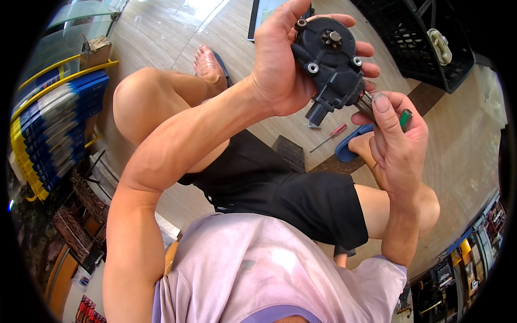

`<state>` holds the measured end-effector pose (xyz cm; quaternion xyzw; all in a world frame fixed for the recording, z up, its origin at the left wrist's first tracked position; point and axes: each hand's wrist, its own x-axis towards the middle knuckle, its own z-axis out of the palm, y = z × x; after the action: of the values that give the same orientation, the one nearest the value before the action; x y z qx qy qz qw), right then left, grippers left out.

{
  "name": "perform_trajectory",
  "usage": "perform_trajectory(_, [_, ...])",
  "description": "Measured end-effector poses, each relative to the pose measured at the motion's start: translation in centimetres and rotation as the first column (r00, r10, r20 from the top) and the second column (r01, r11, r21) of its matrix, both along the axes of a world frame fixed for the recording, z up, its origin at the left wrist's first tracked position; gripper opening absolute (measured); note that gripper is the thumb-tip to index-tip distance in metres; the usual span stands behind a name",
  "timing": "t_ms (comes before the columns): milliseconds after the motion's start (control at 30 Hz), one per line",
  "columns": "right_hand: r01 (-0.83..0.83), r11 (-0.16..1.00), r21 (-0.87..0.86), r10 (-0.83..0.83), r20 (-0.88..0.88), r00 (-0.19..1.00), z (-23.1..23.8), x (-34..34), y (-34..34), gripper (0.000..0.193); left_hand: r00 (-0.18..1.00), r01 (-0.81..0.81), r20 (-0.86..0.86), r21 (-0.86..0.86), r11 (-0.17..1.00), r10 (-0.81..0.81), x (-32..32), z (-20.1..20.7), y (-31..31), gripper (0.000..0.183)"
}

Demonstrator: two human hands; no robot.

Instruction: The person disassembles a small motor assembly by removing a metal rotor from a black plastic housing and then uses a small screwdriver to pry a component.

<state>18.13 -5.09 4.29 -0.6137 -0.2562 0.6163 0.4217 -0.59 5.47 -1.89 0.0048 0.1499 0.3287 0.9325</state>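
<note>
In the head view, your left hand (283, 70) is palm up, fingers loosely curled, cradling a black motor housing (329, 62) above the floor (167, 43), its small gear (333, 37) facing up. Your right hand (399, 134) pinches a thin metal piece (367, 101) at the housing's lower right edge. A green handle (405, 119) pokes out from that grip; whether both are one tool cannot be told. Below, a red-handled screwdriver (338, 130) lies on the floor. The step appears to be fine work at that edge; the next move likely calls for a steady left hold and small, careful right-hand motion.
</note>
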Motion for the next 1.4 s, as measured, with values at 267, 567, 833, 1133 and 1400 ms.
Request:
perform_trajectory(267, [-0.222,0.963,0.155,0.129,0.459,0.879,0.8,0.5,0.6,0.033,0.980,-0.001,-0.197,-0.030,1.000,-0.005,0.0,0.1,0.0,0.056])
perform_trajectory(567, [-0.380,0.924,-0.045,0.372,0.339,0.864,-0.1,0.5,0.2,0.035,0.973,0.011,-0.230,-0.037,0.999,-0.019,0.0,0.3,-0.1,0.054])
perform_trajectory(833, [-0.349,0.914,0.209,0.171,0.582,0.795,0.6,-0.2,-0.6,0.028,0.901,0.090,-0.430,0.083,0.992,-0.046,0.3,-0.1,0.6,0.047])
perform_trajectory(1133, [-0.558,0.725,0.403,-0.067,0.848,0.526,-0.1,-1.3,-1.1,0.030,0.687,0.295,-0.723,0.175,0.939,-0.081,1.0,-1.3,-0.6,0.044])
perform_trajectory(1400, [-0.755,0.544,0.366,-0.079,0.918,0.389,-0.8,-1.1,-1.8,0.043,0.632,0.399,-0.752,0.107,0.911,-0.189,1.5,-0.4,-1.8,0.040])
